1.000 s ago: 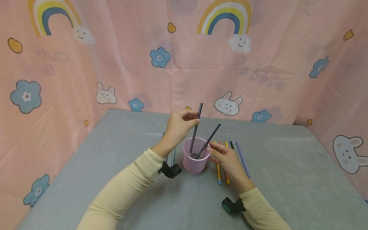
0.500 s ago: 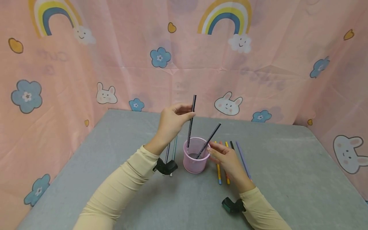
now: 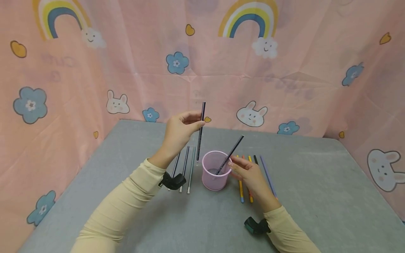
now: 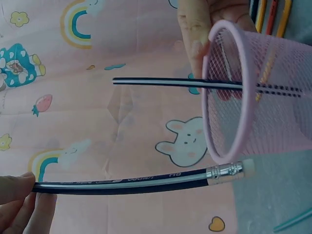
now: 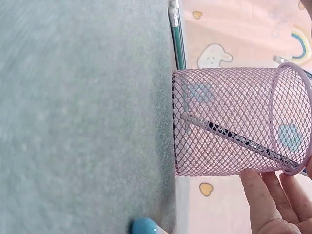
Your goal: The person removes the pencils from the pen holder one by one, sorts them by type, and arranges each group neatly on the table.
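My left hand (image 3: 178, 131) pinches a dark striped pencil (image 3: 200, 140) near its upper end. It hangs almost upright, just left of the pink mesh pencil cup (image 3: 213, 182). In the left wrist view, its metal ferrule and white eraser (image 4: 248, 168) point toward the table, outside the rim. My right hand (image 3: 251, 175) holds the cup by its right side, thumb at the rim, some fingers behind the mesh. One more dark striped pencil (image 3: 235, 146) leans inside the cup against the right rim, its eraser end (image 5: 185, 116) at the bottom.
Left of the cup lie a teal pencil (image 3: 191, 168) and dark pencils (image 3: 185, 163), partly behind the left wrist camera (image 3: 172, 181). To its right, partly under my right hand, lie yellow (image 3: 241, 191), purple (image 3: 267, 174) and other coloured pencils. A patterned pink cloth (image 3: 202, 84) backs the grey table.
My left hand has lifted the pencil out of the cup and carried it left, past the rim. The right hand and the cup have stayed in place.
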`<state>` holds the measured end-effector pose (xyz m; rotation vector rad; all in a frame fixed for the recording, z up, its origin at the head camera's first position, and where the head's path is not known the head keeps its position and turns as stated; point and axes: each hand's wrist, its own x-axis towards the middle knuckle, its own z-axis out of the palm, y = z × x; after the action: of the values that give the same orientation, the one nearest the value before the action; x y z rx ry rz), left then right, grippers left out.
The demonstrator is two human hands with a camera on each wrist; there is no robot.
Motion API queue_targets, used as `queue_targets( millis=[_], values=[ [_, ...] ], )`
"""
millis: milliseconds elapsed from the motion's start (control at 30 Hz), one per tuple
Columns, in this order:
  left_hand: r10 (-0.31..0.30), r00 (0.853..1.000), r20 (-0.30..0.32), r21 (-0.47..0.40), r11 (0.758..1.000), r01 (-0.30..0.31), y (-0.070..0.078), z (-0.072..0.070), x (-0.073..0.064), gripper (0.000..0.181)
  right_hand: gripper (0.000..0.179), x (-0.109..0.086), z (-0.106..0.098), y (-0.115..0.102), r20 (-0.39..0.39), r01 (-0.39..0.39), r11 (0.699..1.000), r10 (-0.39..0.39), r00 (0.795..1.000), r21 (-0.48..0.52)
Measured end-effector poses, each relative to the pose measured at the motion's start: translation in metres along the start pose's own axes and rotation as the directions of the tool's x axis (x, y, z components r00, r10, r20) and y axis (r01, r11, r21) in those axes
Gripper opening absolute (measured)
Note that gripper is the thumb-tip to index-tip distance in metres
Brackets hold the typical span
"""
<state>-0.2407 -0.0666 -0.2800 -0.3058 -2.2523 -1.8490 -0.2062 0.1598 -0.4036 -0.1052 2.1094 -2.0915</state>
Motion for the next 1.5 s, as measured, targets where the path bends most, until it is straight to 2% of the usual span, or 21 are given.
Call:
queue_targets(
  millis=[300,700,900,1133,1500],
  values=[
    [-0.035,0.999,0.007,0.011,0.999,0.035,-0.014,-0.014,0.001,0.028,0.052,0.000,0.000,-0.001,-0.002,-0.004,1.000,0.004,1.000,0.003],
    [-0.141,0.990,0.015,0.023,0.990,0.140,-0.036,-0.028,0.004,0.030,0.052,0.000,0.001,0.000,-0.017,-0.021,1.000,0.020,1.000,-0.016],
    [-0.218,0.976,0.009,0.083,0.973,0.217,-0.046,-0.035,0.006,0.030,0.052,-0.002,0.000,-0.001,-0.007,-0.018,1.000,0.018,1.000,-0.017],
    [-0.244,0.970,0.009,0.184,0.954,0.238,-0.058,-0.043,0.009,0.031,0.051,-0.002,0.000,-0.002,-0.011,-0.028,0.999,0.028,1.000,-0.015],
    [-0.327,0.945,0.008,0.297,0.903,0.310,-0.073,-0.051,0.012,0.029,0.051,-0.002,0.000,-0.003,-0.021,-0.039,0.999,0.038,0.999,-0.025]
  ],
)
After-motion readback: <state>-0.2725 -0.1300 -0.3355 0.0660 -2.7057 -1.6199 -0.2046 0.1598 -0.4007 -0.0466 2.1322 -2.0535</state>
